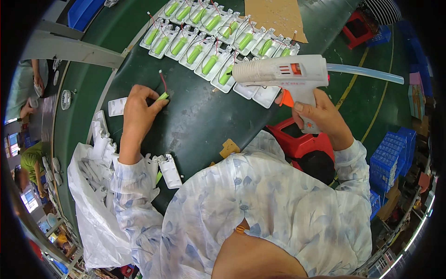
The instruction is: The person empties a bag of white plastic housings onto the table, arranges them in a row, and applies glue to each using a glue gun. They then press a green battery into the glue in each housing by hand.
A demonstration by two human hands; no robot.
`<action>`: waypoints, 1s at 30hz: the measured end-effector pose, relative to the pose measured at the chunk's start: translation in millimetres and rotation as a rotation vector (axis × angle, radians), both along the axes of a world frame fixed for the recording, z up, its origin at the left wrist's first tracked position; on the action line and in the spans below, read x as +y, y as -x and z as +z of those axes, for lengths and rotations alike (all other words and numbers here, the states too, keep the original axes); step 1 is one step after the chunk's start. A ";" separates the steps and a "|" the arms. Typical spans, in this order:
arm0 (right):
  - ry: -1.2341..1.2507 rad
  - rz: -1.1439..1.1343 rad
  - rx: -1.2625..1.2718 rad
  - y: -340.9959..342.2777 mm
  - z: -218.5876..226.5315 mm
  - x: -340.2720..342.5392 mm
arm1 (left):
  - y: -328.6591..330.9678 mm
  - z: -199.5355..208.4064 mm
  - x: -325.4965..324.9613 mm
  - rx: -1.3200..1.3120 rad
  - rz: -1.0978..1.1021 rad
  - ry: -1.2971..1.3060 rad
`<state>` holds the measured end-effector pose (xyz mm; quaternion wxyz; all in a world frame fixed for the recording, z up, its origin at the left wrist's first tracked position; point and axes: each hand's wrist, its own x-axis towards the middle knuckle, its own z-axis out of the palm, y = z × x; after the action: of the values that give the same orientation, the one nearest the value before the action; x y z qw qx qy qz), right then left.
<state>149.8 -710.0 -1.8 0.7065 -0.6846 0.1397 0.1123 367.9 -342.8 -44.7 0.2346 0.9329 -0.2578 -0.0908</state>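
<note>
My right hand [320, 114] grips a white hot glue gun [283, 70] by its handle, the fingers near its orange trigger. A long clear glue stick [367, 72] sticks out of the gun's back end. Between the thumb and fingers of my left hand [138, 111] is a green battery cell [163, 96] with red wire rising from it. Rows of white plastic housings [204, 53] with green cells and thin wires lie at the far side of the table. The gun hides part of the nearest row. A white housing [117, 107] rests just left of my left hand.
A white sack [93, 218] full of white plastic parts stands left of my left arm. Another housing [170, 172] lies by the near table edge. Cardboard [274, 18] covers the far side of the dark green table [186, 125]. A red stool [302, 142] stands at right.
</note>
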 end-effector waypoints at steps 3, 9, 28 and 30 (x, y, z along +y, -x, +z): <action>-0.006 0.006 -0.010 11.2 -6.7 -14.0 | 5.3 -0.1 -1.0 0.001 0.021 -0.020; 0.040 0.036 0.082 26.8 20.4 -18.8 | 13.7 -2.6 -8.2 0.143 0.233 0.154; 0.032 -0.027 0.071 37.8 2.9 -24.8 | 23.5 18.9 -51.9 -0.077 -0.294 0.110; 0.023 -0.035 0.069 40.2 3.2 -24.2 | 36.6 39.4 -86.4 0.001 -0.370 0.267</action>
<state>109.6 -734.2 1.5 0.6951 -0.6860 0.1773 0.1216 331.3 -429.1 -5.3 0.3355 0.8304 -0.4341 -0.0976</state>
